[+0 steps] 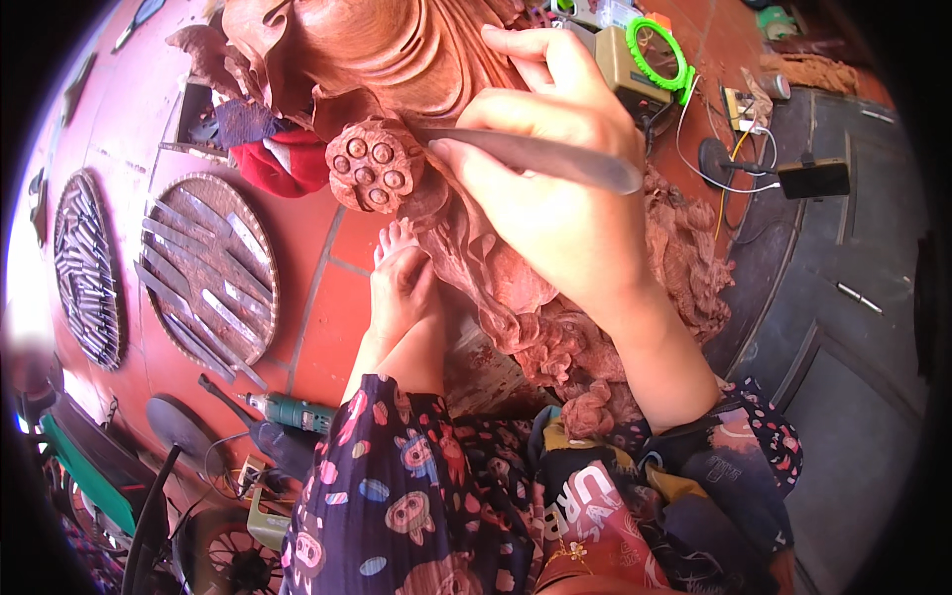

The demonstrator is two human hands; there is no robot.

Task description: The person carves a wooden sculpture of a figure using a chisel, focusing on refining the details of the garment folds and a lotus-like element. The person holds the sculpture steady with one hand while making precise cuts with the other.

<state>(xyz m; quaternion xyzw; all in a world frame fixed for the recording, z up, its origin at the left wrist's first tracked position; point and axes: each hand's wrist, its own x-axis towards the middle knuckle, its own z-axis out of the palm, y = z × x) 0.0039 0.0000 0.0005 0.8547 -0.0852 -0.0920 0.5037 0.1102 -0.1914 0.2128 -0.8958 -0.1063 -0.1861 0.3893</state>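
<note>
My right hand [565, 169] reaches in from the lower right, thumb and index finger pinched round a flat, dark metal carving blade [555, 162]. One finger stretches out above it along the wood. The blade's thin end meets the reddish-brown wood carving [387, 50] beside a round carved lotus pod [375, 166] with several raised seeds. Flowing folds of the carving pass under my hand, and rough, curled carved wood [694, 258] lies past my wrist. No part of my left hand shows. A bare foot [405, 273] rests below the pod.
Left on the red tiles, a round woven tray [275, 268] holds flat blades; an oval tray [119, 317] holds many chisels. A green power drill [288, 412] lies near my leg. At right are a phone [813, 178] on a stand, cables and a dark panelled surface [853, 397].
</note>
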